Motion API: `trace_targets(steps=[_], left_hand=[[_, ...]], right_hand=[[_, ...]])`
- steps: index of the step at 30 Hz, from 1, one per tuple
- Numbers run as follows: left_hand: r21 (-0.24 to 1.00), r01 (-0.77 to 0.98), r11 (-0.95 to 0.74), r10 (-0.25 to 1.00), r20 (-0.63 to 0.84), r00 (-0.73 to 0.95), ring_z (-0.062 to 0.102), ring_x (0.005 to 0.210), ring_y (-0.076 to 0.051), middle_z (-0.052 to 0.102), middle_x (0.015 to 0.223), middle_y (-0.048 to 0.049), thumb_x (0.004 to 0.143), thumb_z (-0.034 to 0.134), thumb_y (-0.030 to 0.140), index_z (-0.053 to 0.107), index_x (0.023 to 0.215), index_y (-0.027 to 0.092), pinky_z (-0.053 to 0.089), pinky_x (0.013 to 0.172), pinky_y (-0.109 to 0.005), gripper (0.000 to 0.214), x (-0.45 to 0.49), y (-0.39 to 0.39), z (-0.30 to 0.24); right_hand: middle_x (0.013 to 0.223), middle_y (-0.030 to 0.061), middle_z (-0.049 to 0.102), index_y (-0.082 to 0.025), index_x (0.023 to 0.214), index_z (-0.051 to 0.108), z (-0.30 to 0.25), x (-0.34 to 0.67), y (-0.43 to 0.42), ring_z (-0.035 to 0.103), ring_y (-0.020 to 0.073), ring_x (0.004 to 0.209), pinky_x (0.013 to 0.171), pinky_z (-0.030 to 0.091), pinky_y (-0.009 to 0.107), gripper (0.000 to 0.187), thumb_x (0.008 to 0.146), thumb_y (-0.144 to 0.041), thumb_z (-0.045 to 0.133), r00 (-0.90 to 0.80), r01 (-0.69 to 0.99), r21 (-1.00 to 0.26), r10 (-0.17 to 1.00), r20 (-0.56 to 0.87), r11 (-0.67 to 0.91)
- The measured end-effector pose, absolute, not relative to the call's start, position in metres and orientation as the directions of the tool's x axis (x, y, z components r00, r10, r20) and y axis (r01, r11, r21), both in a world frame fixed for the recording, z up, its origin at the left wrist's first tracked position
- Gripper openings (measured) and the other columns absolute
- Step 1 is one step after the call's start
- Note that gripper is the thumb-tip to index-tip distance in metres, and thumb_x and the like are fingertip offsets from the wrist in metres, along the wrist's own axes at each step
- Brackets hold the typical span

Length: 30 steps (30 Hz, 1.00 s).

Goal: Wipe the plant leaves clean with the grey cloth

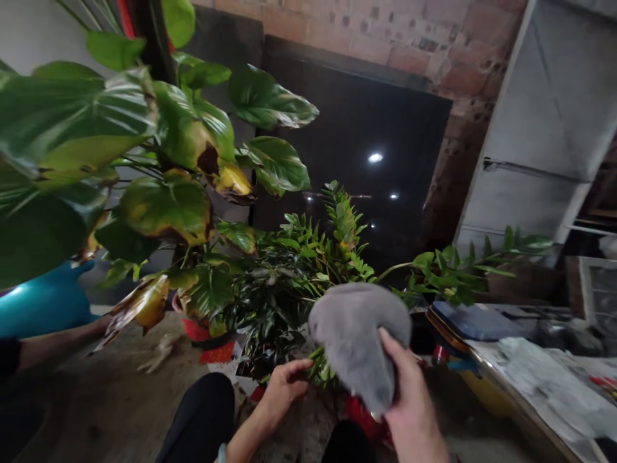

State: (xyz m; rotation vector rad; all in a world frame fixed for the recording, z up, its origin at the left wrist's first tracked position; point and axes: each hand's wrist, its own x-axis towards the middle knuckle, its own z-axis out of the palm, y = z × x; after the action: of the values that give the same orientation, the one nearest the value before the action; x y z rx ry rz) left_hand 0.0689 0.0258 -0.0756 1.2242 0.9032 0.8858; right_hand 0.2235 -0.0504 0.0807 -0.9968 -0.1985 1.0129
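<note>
My right hand (409, 392) grips a soft grey cloth (357, 334), bunched up in front of the potted plants. To its left, my left hand (288, 386) has thumb and fingers close together at a sprig of small green leaves (322, 368). The cloth hides part of this sprig. Behind both hands grows a plant with feathery upright stems (343, 225). Darker bushy foliage (270, 296) fills the space left of the cloth. Part of a red pot (364, 415) shows below the cloth.
A large broad-leaved plant (178, 206) with browned leaves fills the left. Another person's arm (62, 344) reaches in there, near a turquoise object (43, 299). At right, a table (501, 379) bears a blue-grey lid (475, 319) and a pale crumpled cloth (549, 373). A dark glossy panel (337, 128) stands behind.
</note>
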Motion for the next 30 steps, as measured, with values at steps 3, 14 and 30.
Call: trace_targets(steps=[3, 14, 30], left_hand=[[0.966, -0.161, 0.202, 0.917, -0.128, 0.378, 0.051, 0.050, -0.011, 0.059, 0.056, 0.0044, 0.051, 0.072, 0.021, 0.070, 0.093, 0.013, 0.042, 0.053, -0.027, 0.043, 0.075, 0.024, -0.064], [0.885, -0.463, 0.053, 0.864, -0.273, -0.423, 0.040, 0.038, -0.007, 0.045, 0.043, 0.0087, 0.042, 0.055, 0.017, 0.047, 0.049, 0.020, 0.033, 0.043, -0.021, 0.011, 0.012, 0.052, -0.054], [0.782, -0.574, 0.245, 0.963, -0.124, 0.241, 0.054, 0.054, -0.013, 0.065, 0.059, 0.0007, 0.046, 0.073, 0.018, 0.072, 0.078, 0.015, 0.039, 0.053, -0.024, 0.032, 0.003, 0.058, -0.051]], right_hand=[[0.078, -0.0026, 0.074, -0.021, 0.094, 0.066, 0.080, 0.245, -0.023, 0.067, 0.0179, 0.085, 0.072, 0.053, 0.027, 0.043, 0.053, -0.027, 0.077, 0.664, -0.543, -0.797, 0.717, -0.214, 0.265], [0.076, 0.0081, 0.073, -0.014, 0.085, 0.067, 0.046, 0.183, -0.069, 0.068, 0.0277, 0.077, 0.071, 0.053, 0.037, 0.052, 0.044, -0.041, 0.083, 0.366, -0.422, -0.889, 0.864, -0.345, -0.176], [0.076, 0.0080, 0.074, -0.016, 0.071, 0.068, 0.010, 0.120, -0.031, 0.068, 0.0291, 0.083, 0.070, 0.054, 0.038, 0.039, 0.039, -0.035, 0.080, 0.274, -0.661, -0.708, 0.800, -0.534, -0.247]])
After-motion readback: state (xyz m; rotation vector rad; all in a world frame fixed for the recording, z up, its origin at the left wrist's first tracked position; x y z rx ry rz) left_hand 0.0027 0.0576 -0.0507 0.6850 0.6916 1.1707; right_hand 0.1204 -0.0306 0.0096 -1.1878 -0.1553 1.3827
